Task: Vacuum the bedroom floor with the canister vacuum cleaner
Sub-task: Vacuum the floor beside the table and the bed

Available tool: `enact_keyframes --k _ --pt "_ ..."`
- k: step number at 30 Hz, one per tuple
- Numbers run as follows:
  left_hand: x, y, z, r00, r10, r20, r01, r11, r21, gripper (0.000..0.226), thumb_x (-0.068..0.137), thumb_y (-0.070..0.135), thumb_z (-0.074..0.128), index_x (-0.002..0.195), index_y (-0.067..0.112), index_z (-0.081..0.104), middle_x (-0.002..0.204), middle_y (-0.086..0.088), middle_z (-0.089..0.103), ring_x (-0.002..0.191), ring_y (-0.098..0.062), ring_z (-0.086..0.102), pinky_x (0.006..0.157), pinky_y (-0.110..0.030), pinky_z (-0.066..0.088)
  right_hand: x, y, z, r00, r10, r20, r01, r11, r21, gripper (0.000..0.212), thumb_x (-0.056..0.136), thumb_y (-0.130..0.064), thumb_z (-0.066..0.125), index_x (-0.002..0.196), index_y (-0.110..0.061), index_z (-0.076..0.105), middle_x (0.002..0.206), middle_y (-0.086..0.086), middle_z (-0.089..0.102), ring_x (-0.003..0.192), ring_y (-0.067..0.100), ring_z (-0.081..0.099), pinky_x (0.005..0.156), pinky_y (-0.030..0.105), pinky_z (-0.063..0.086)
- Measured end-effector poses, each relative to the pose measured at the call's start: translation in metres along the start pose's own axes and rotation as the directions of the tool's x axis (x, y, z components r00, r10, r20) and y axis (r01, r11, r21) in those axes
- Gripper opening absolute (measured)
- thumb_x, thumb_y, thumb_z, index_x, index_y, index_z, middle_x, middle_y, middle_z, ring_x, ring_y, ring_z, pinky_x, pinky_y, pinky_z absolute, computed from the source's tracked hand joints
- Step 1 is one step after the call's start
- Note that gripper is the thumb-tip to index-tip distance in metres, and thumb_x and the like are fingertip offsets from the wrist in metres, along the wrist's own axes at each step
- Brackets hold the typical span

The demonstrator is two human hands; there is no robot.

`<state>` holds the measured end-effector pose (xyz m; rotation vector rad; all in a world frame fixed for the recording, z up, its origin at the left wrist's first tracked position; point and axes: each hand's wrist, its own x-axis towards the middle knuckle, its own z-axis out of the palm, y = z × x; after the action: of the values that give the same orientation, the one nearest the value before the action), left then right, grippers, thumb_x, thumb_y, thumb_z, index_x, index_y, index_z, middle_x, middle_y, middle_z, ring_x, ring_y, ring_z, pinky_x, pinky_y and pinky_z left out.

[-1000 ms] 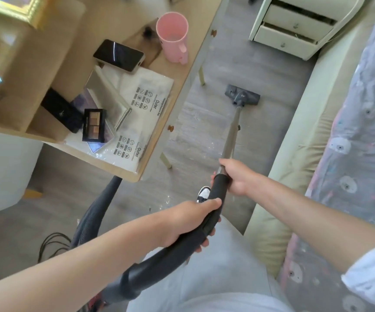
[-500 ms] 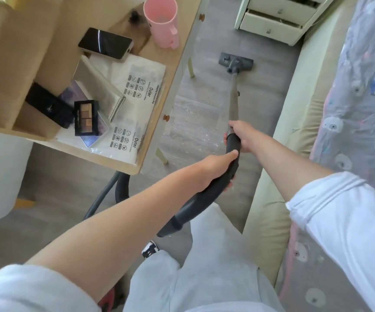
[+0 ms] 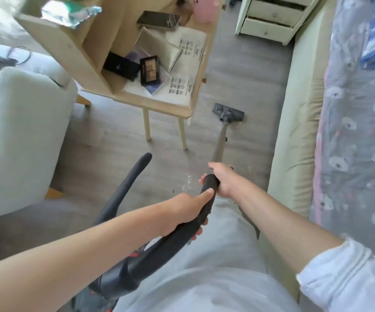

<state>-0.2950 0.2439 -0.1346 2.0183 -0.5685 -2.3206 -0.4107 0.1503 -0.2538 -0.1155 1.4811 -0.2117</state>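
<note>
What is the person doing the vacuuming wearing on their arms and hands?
Both hands, the left hand and the right hand, are bare: no gloves, rings or watch in view. Both forearms are uncovered. A loose white fabric sleeve is pushed up on the right arm; no sleeve shows on the left arm.

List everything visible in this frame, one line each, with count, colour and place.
floor head: 1, dark grey, on floor beside desk
wand: 1, grey-brown, floor head to handle
hose handle: 1, black, in both hands
desk: 1, light wood, upper centre
palette: 1, black, on desk
cup: 1, pink, desk's far end
drawer unit: 1, cream, top
chair: 1, pale, left
bed: 1, grey print cover, right
left hand: on handle
right hand: on handle's top
</note>
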Motion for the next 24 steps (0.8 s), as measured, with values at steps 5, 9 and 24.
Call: enact_keyframes --k 5,9,24 --pt "-0.037 -0.052 0.022 0.990 -0.017 0.143 0.020 1.000 -0.021 0.055 0.098 0.065 0.046 0.095 0.011 0.058 0.054 0.002 0.063 0.044 -0.017 0.059 0.047 -0.025 0.051 -0.039 0.062 -0.010 0.998 0.062 0.001 -0.061 0.992 0.114 0.021 0.098 -0.024 0.055 0.095 -0.007 0.044 0.068 0.007 0.046 0.047 0.018 0.047 0.045 0.029 0.051" --pt "-0.029 -0.069 0.044 0.985 -0.044 0.167 0.054 0.997 -0.052 0.053 0.097 0.064 0.047 0.093 0.012 0.058 0.060 0.001 0.064 0.045 -0.017 0.062 0.048 -0.026 0.053 -0.037 0.073 -0.030 0.996 0.085 -0.014 -0.084 0.995 0.060 0.022 0.098 -0.023 0.056 0.090 -0.009 0.042 0.072 0.008 0.047 0.050 0.019 0.048 0.044 0.029 0.050" --pt "0.128 0.072 0.092 0.998 0.065 -0.006 -0.065 0.991 -0.118 0.053 0.098 0.061 0.053 0.086 0.009 0.059 0.071 -0.007 0.065 0.038 -0.018 0.059 0.045 -0.022 0.051 0.083 -0.083 -0.104 0.982 -0.152 -0.111 0.150 0.988 -0.029 0.018 0.099 -0.030 0.054 0.100 -0.014 0.045 0.073 0.007 0.047 0.049 0.015 0.048 0.040 0.020 0.048"
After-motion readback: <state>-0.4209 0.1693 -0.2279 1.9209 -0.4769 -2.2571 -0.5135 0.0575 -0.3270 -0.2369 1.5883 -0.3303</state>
